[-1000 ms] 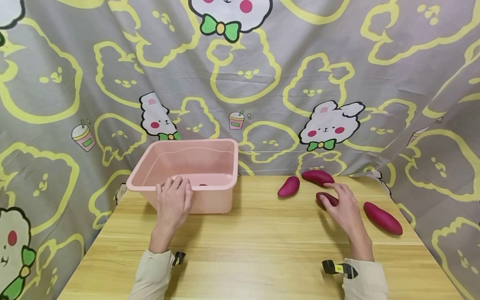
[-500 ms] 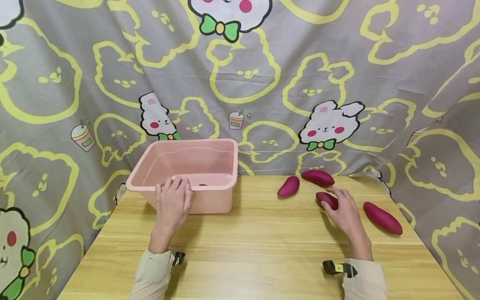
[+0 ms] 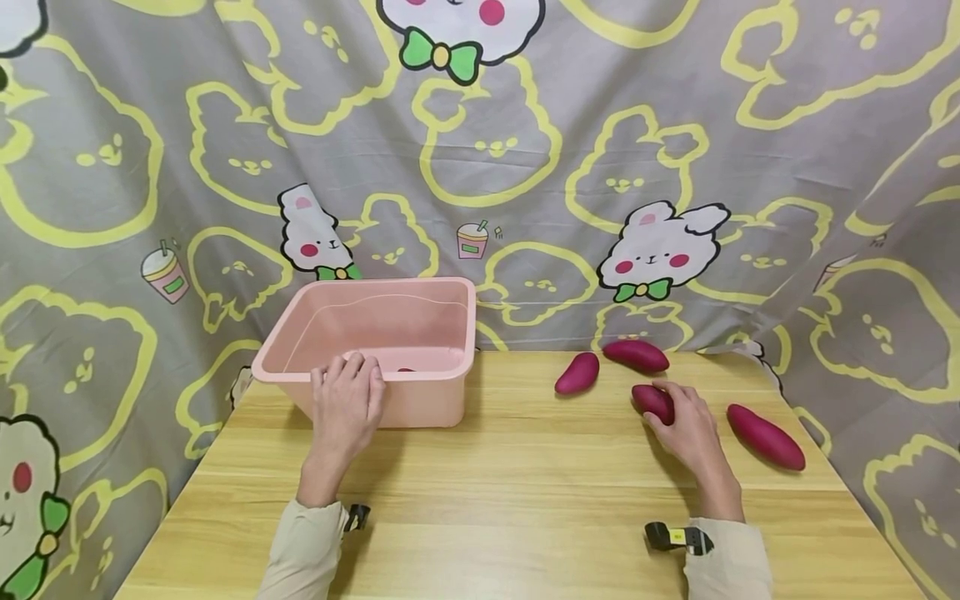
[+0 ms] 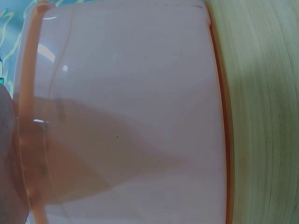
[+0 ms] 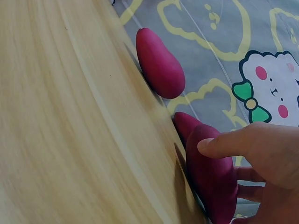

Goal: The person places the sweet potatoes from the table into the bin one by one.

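Moved since a second ago: fingers of the right hand (image 3: pixel 686 421), drawn in from beside the rear sweet potato (image 3: pixel 636 356) to close round the held sweet potato (image 3: pixel 652 402).
Curtain (image 3: pixel 795 125), grey, yellow-outlined animals, behind.
Surface (image 3: pixel 480 517), pale wood grain.
Tub (image 3: pixel 435 402), pink, on the surface at left; front rim gripped by the left hand (image 3: pixel 348 404), fingers hooked over.
Long sweet potato (image 3: pixel 766 437), right of the right hand.
Rear sweet potato, near the surface's back edge.
Left-hand sweet potato (image 3: pixel 577 374), just beside it.
Held sweet potato, pinched between thumb and fingers.
Dark red patch (image 3: pixel 405 370) inside the tub, mostly hidden.
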`<state>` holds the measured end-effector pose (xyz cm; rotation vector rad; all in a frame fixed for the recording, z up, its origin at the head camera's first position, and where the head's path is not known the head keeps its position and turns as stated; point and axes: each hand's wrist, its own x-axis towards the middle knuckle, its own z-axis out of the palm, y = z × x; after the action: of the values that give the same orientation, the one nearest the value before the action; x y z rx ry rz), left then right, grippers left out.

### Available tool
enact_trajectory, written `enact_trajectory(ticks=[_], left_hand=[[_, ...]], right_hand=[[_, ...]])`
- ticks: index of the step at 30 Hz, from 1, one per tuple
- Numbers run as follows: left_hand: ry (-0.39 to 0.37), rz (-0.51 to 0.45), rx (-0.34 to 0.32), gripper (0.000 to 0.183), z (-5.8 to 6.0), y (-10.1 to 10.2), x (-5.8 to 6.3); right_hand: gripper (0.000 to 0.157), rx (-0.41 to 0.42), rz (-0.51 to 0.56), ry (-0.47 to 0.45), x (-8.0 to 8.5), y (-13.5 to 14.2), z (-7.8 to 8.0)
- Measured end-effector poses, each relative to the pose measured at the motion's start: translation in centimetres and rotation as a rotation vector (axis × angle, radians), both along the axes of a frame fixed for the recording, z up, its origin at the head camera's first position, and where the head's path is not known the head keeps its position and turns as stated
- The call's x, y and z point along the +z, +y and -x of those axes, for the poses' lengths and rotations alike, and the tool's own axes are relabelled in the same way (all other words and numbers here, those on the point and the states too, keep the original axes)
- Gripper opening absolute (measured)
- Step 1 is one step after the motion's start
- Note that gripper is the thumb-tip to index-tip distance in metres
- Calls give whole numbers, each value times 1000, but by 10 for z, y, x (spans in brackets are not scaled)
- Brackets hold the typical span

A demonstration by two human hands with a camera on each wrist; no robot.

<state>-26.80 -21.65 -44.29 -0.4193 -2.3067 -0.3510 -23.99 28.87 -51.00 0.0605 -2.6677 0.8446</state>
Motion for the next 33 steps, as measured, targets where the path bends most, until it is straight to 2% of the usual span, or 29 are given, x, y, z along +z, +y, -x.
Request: enact_trajectory(ticks=[10, 33], left_hand=[[7, 6, 2, 38, 0, 0, -1], [13, 12, 4, 38, 2, -1, -1]], right_hand=[[54, -4, 4, -23, -6, 1, 1], [54, -13, 9, -68, -3, -1, 0]])
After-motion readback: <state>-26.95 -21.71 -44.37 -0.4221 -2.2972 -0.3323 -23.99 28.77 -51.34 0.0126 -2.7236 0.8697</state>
